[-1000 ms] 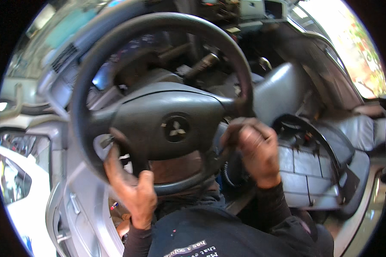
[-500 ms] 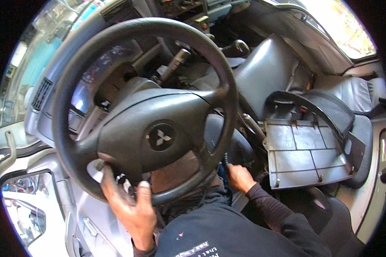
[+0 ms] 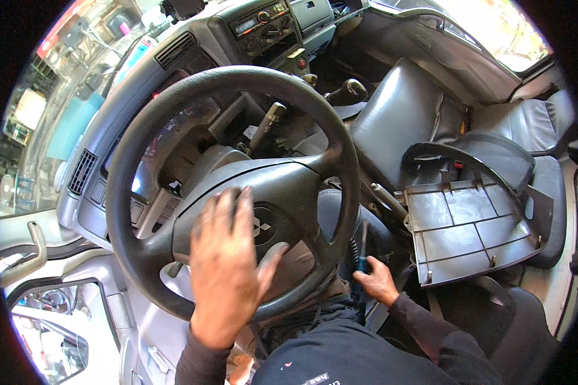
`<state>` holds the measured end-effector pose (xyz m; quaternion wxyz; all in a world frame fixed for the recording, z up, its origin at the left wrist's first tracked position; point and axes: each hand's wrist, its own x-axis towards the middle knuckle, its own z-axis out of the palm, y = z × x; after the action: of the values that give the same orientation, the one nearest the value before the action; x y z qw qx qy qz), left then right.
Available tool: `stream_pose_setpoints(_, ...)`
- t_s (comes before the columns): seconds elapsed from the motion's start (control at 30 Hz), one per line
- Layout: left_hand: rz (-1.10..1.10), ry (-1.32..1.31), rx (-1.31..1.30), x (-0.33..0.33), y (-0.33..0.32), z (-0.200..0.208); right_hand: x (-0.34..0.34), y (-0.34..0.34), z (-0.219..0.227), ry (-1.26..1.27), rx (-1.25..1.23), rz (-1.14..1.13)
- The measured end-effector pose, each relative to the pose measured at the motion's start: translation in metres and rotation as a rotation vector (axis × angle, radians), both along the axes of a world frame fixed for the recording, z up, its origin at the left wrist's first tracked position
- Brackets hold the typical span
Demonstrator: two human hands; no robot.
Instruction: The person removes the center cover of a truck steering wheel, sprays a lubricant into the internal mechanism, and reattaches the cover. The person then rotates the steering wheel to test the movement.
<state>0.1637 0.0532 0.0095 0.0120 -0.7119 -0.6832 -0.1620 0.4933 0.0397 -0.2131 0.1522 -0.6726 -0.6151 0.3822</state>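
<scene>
At the near edge, a dark shirt (image 3: 340, 353) filled the middle, with a long-sleeved forearm reaching in on either side. Just beyond it on the right, the right hand (image 3: 377, 282) was closed around the blue handle of a slim tool (image 3: 362, 264), whose thin shaft pointed away to the far side, near the lower right of the steering wheel (image 3: 345, 183). To the left, the left hand (image 3: 228, 273) was released, its fingers spread over the left part of the wheel's black hub pad (image 3: 286, 189) and partly covering the silver emblem (image 3: 262, 226); whether the palm pressed on the pad could not be told. On the right, well apart from the left hand, a grey ribbed panel (image 3: 465, 221) lay over the seats, a curved black trim piece (image 3: 474, 162) at its far side. Past the hub, a control stalk (image 3: 268, 125) stuck out, with the instrument cluster (image 3: 173, 131) to its left, seen through the rim. Farther right stood a black gear knob (image 3: 349, 93) beside a shiny dark seat (image 3: 392, 122). Farthest, a radio (image 3: 260, 22) sat in the grey dashboard (image 3: 215, 29).
</scene>
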Motion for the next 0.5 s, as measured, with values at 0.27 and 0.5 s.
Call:
stream_pose_setpoints(0.27, 0.191, 0.119, -0.085, 0.004, 0.036, -0.023, -0.001, 0.055, 0.136, 0.456, 0.087, -0.024)
stream_pose_setpoints(0.5, 0.258, 0.051, -0.009, 0.013, 0.036, -0.035, -0.051, 0.156, 0.246, 0.271, 0.632, 0.528)
